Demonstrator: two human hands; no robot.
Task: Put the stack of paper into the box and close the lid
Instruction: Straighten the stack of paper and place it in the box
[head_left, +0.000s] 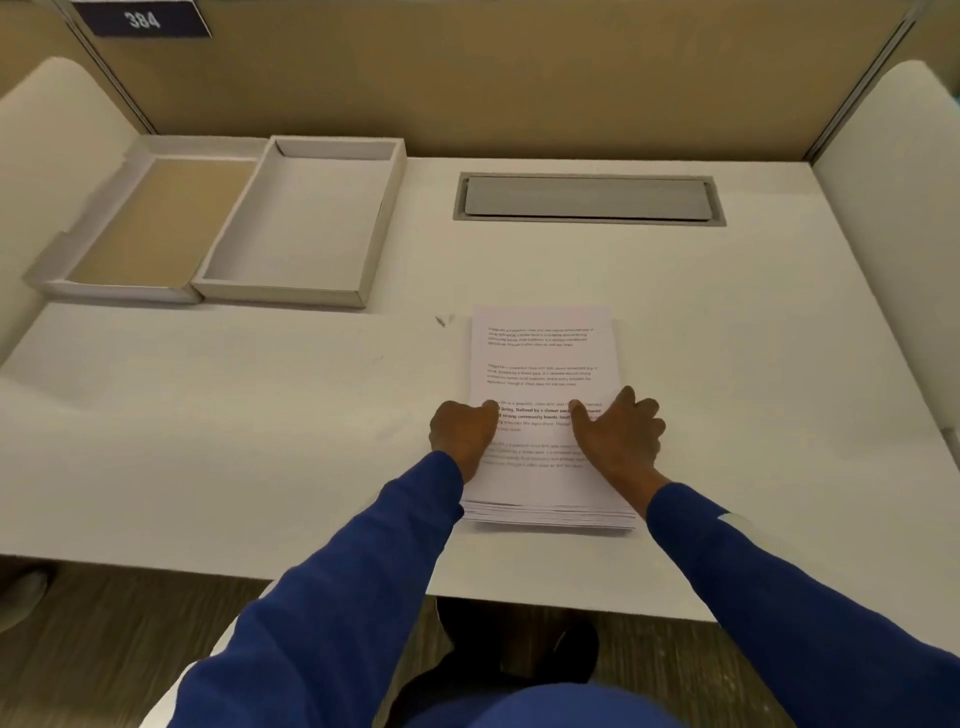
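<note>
A stack of printed white paper (543, 358) lies flat on the white desk, near its front edge. My left hand (462, 434) grips the stack's left side, thumb on top and fingers curled at the edge. My right hand (621, 434) holds the right side, thumb on the top sheet, fingers spread past the edge. An empty white box (374, 228) sits open at the back left. Its lid (156, 223) lies upside down just left of it, touching, with a brown inside.
A grey cable hatch (587, 197) is set into the desk (260, 426) behind the paper. Tan partition walls (493, 73) close off the back and sides. The desk's front edge runs just below the stack.
</note>
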